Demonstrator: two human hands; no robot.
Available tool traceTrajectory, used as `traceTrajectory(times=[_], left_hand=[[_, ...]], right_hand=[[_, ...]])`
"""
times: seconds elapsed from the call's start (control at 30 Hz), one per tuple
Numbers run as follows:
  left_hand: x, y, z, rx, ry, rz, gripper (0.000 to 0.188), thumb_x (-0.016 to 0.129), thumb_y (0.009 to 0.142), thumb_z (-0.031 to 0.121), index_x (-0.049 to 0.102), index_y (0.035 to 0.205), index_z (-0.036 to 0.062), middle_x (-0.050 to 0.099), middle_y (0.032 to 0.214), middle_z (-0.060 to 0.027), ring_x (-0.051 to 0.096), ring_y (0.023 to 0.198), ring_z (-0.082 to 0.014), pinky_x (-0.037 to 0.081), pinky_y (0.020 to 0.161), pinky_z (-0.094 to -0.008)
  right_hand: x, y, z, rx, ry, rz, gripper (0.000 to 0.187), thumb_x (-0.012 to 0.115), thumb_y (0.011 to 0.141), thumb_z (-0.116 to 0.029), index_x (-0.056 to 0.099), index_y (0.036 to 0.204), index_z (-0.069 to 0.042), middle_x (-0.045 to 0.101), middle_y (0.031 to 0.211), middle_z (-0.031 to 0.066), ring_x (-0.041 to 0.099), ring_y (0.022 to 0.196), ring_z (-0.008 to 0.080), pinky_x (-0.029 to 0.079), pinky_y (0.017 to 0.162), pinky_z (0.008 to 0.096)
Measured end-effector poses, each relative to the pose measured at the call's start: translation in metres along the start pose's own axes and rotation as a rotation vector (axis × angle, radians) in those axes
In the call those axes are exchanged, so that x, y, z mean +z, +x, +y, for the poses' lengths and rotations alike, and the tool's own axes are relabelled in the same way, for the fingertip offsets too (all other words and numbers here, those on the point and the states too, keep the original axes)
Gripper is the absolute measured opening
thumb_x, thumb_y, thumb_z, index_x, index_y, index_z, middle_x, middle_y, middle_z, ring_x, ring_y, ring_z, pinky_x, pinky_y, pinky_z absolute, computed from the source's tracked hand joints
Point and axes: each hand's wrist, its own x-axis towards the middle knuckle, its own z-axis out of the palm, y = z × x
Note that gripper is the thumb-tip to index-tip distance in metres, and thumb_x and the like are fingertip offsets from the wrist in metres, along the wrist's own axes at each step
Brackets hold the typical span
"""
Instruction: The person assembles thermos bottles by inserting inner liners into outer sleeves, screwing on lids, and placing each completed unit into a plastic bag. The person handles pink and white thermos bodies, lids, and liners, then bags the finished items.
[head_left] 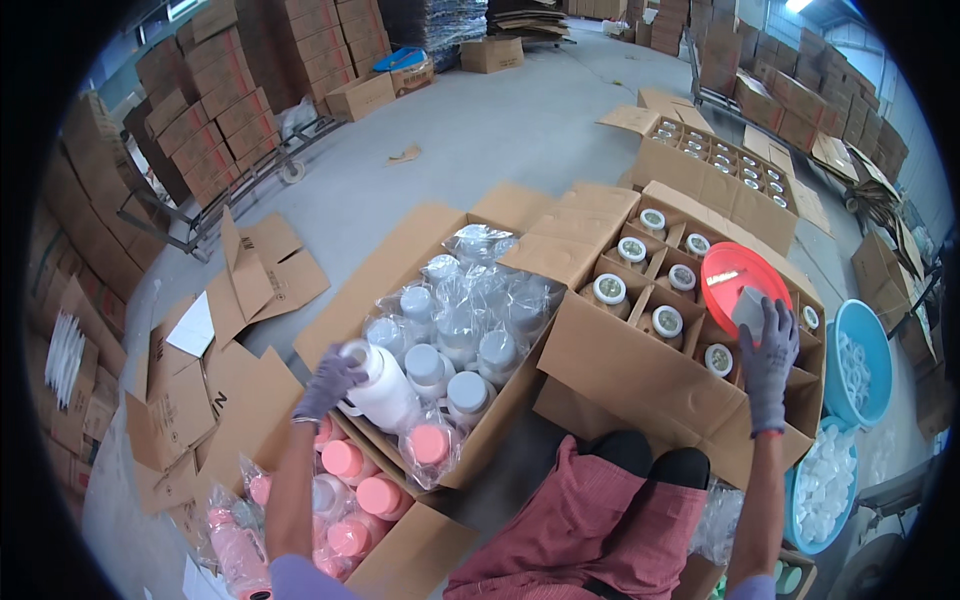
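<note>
In a grey glove, my left hand grips the neck of an uncapped white bottle, which leans at the left edge of an open carton. Inside that carton stand several bottles with grey lids, many in clear plastic bags, and one bagged pink-lidded bottle. My gloved right hand has its fingers round a small grey piece, apparently a lid, at the near rim of a red plastic bowl. The bowl rests on a divided carton of white-topped jars.
Pink-lidded bottles fill a carton at the lower left. Blue tubs with white pieces stand at the right. Another jar carton lies beyond. Flattened cardboard and a loaded trolley are on the left.
</note>
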Motion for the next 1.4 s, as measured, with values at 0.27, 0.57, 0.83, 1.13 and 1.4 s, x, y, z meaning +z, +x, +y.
traceTrajectory(times=[0.27,0.57,0.83,1.13,1.4], left_hand=[[0.031,-0.105,0.245,0.462,-0.380,0.358,0.030,0.077,0.081,0.024,0.069,0.100,0.0009,0.049,0.139,-0.0176,0.048,0.129,-0.0340,0.038,0.107,-0.0447],[0.254,-0.090,0.296,0.104,-1.393,-0.526,0.056,0.040,0.107,0.039,0.045,0.141,-0.0053,0.054,0.140,-0.0167,0.052,0.130,-0.0259,0.036,0.115,-0.0394],[0.259,-0.116,0.313,0.451,-1.202,-0.644,0.043,0.037,0.107,0.027,0.063,0.126,-0.0029,0.060,0.134,-0.0194,0.052,0.131,-0.0282,0.037,0.112,-0.0373],[0.256,-0.103,0.305,0.625,-1.582,-0.878,0.043,0.039,0.107,0.025,0.058,0.129,-0.0059,0.059,0.134,-0.0158,0.054,0.127,-0.0245,0.036,0.114,-0.0346],[0.269,-0.117,0.297,0.273,-1.527,-0.795,0.050,0.038,0.106,0.031,0.053,0.137,-0.0057,0.057,0.139,-0.0171,0.052,0.131,-0.0267,0.036,0.114,-0.0352]], right_hand=[[0.008,-0.087,-0.120,0.150,1.214,-0.340,0.060,0.055,0.099,-0.035,0.040,0.146,-0.001,0.050,0.141,0.0150,0.046,0.132,0.0285,0.036,0.113,0.0392],[-0.094,-0.153,-0.060,0.321,1.078,-0.276,0.029,0.072,0.077,-0.013,0.064,0.102,-0.001,0.057,0.128,0.0198,0.053,0.123,0.0325,0.042,0.104,0.0400],[-0.086,-0.212,0.040,0.573,0.985,-0.616,0.049,0.075,0.082,-0.024,0.061,0.125,-0.004,0.056,0.134,0.0146,0.048,0.132,0.0285,0.036,0.113,0.0408],[-0.088,-0.196,0.070,0.317,0.630,-0.636,0.060,0.081,0.076,-0.031,0.060,0.127,-0.005,0.053,0.137,0.0156,0.046,0.133,0.0327,0.035,0.113,0.0436],[-0.094,-0.193,0.073,0.381,0.857,-0.579,0.064,0.086,0.071,-0.031,0.061,0.124,-0.005,0.055,0.131,0.0142,0.049,0.128,0.0323,0.037,0.111,0.0427]])
